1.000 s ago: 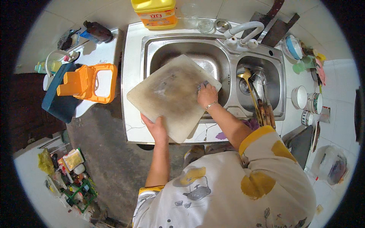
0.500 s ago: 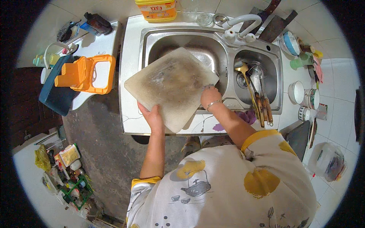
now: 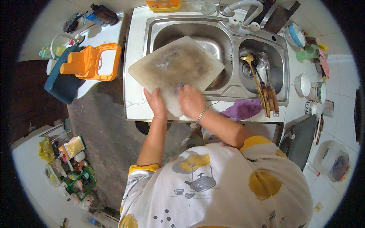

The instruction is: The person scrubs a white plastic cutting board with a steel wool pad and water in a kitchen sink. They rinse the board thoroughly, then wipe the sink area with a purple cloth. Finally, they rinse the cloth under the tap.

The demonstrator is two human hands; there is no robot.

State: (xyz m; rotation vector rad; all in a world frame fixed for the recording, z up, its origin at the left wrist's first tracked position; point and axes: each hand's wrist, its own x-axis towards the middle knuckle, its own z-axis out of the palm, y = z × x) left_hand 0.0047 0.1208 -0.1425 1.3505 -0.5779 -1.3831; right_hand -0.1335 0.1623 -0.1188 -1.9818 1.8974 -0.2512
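A pale, square cutting board (image 3: 171,60) with dark stains across its middle lies tilted over the large sink basin (image 3: 159,36), its near corner over the counter edge. My left hand (image 3: 156,103) grips the board's near left edge, thumb on top and the other fingers mostly hidden beneath. With closed fingers, my right hand (image 3: 192,102) presses a small grey scouring pad (image 3: 179,88) on the board near its front corner. The hand covers most of the pad, and some blur softens its fingers.
The small basin (image 3: 279,81) holds long-handled kitchen utensils (image 3: 263,89), with a purple cloth (image 3: 243,109) beside it. A white faucet (image 3: 247,5) stands behind. Bowls (image 3: 302,84) line the right side. An orange plastic rack (image 3: 91,62) sits left on a white surface.
My right hand has swept the pad from the board's right corner left and nearer, toward the front corner. My left hand keeps its hold. The whole view has shifted slightly.
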